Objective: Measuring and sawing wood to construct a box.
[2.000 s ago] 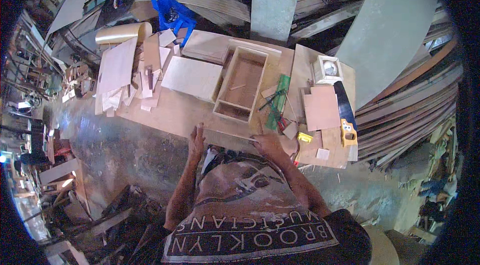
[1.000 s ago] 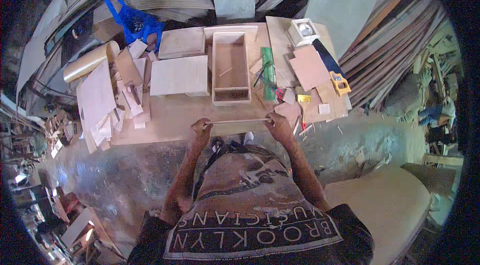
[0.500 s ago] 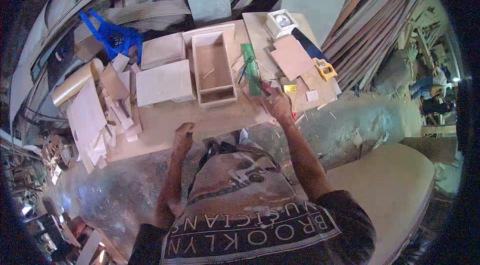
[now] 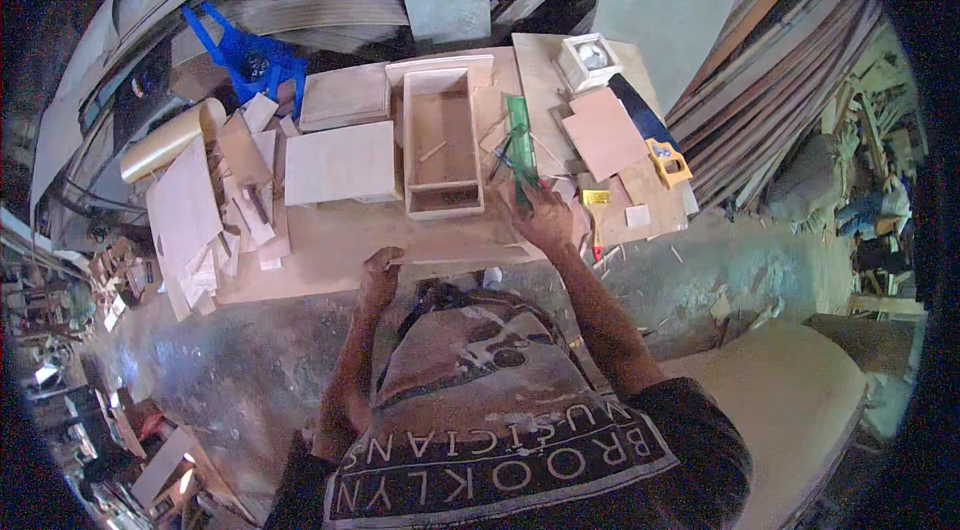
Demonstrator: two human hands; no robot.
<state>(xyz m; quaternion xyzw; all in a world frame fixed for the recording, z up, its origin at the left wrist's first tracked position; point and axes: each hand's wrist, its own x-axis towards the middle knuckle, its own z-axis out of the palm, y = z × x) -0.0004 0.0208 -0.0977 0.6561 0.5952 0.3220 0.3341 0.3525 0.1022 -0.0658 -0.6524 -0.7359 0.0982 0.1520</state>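
Left hand (image 4: 380, 272), lower centre-left of frame: looks closed on the left end of a thin wood strip (image 4: 462, 257), fingers curled over it. Strip runs along the near edge of the bench (image 4: 320, 250), just below the open box (image 4: 440, 214) at frame centre. Its right end has no hand on it.

Right hand (image 4: 545, 222), centre-right: at the lower end of the green ruler (image 4: 518, 120), fingers extended forward. Can't tell if it grasps anything; the hand hides what's under the fingertips.

Handling, my read: keep the left pinch firm but light, since thin stock probably flexes. Keep the strip level so the free end doesn't dip off the edge. With the right, take one item at a time and lift, don't drag; stuff lies close together there. Keep the forearm off the saw (image 4: 643, 118), right of frame.
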